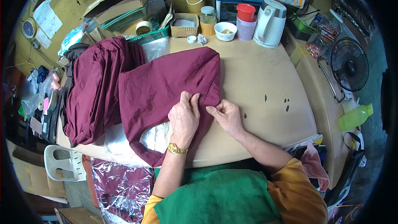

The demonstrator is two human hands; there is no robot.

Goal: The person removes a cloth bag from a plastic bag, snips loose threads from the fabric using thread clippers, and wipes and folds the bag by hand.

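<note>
A maroon garment (170,76) lies spread on the tan table (265,79) in front of me, one part trailing down toward the near edge. My left hand (185,116), with a gold watch (177,149) on the wrist, rests on it and pinches the cloth between thumb and fingers. Close by on the right, my right hand (226,117) pinches the garment's right edge. The fabric between the two hands is slightly gathered. Left of it sits a pile of folded maroon garments (97,91), touching the spread one.
Along the back stand a white electric kettle (269,24), a red-lidded container (246,12), a white bowl (225,30), a jar (208,20) and baskets. A black fan (349,64) and a green bottle (355,117) are at right. Plastic-wrapped maroon cloth (122,186) lies below the table edge.
</note>
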